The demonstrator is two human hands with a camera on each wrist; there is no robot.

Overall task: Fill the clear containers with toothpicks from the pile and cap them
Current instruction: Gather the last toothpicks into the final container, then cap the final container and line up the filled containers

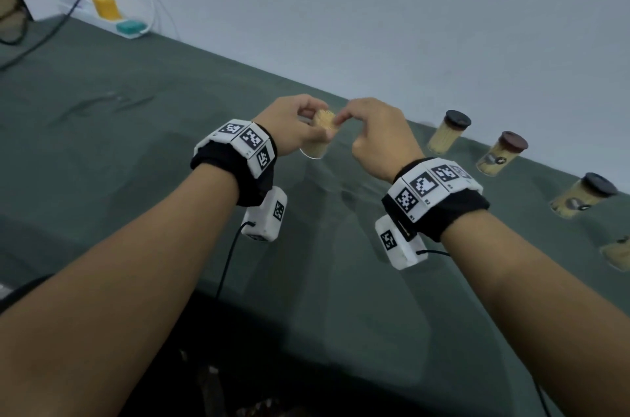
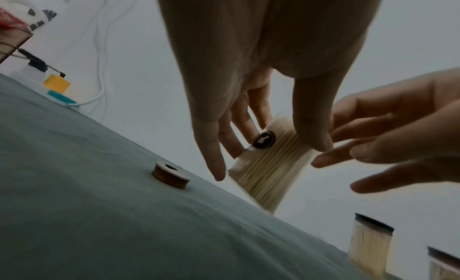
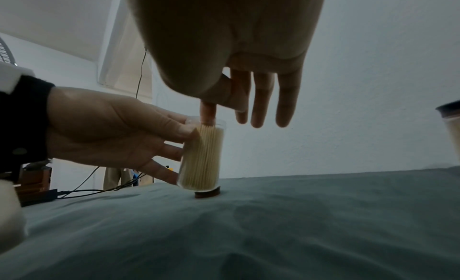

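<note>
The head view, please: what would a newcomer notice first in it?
First, the two hands meeting mid-frame over the green tablecloth: the left hand grips an open container packed with toothpicks, while the right hand reaches its fingers to the container's mouth. Next, the row of capped containers standing along the table's far right edge. A loose cap lies on the cloth near the left hand.
</note>
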